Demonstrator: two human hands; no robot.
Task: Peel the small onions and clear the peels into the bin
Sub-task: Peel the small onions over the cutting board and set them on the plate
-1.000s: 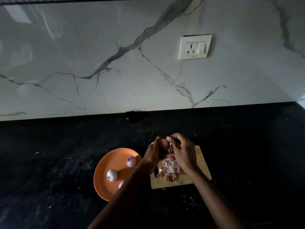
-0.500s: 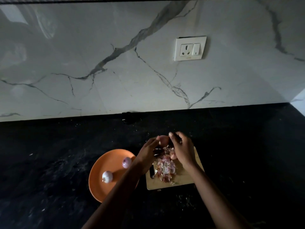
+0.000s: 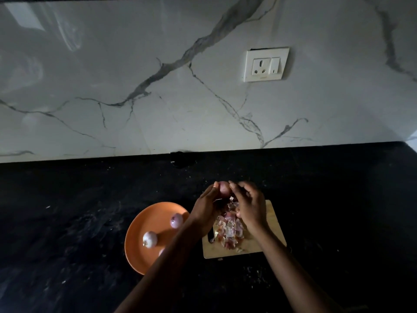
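Observation:
My left hand [image 3: 206, 206] grips a small reddish onion [image 3: 223, 189] above the far end of a wooden cutting board [image 3: 272, 224]. My right hand [image 3: 250, 203] is at the onion's right side, its fingertips curled against the skin. A heap of pink and white peels [image 3: 229, 231] lies on the board under my hands. An orange plate [image 3: 144, 222] to the left holds two peeled onions, one purple [image 3: 176, 220] and one pale [image 3: 149, 239]; a third is mostly hidden by my left forearm.
The counter [image 3: 79, 222] is black stone, dotted with small peel crumbs. A white marble wall with a socket and switch [image 3: 266, 64] rises behind it. No bin is in view.
The view has shifted a little. Both hands stay on the onion above the board, and my right hand's fingers have moved lower along its right side.

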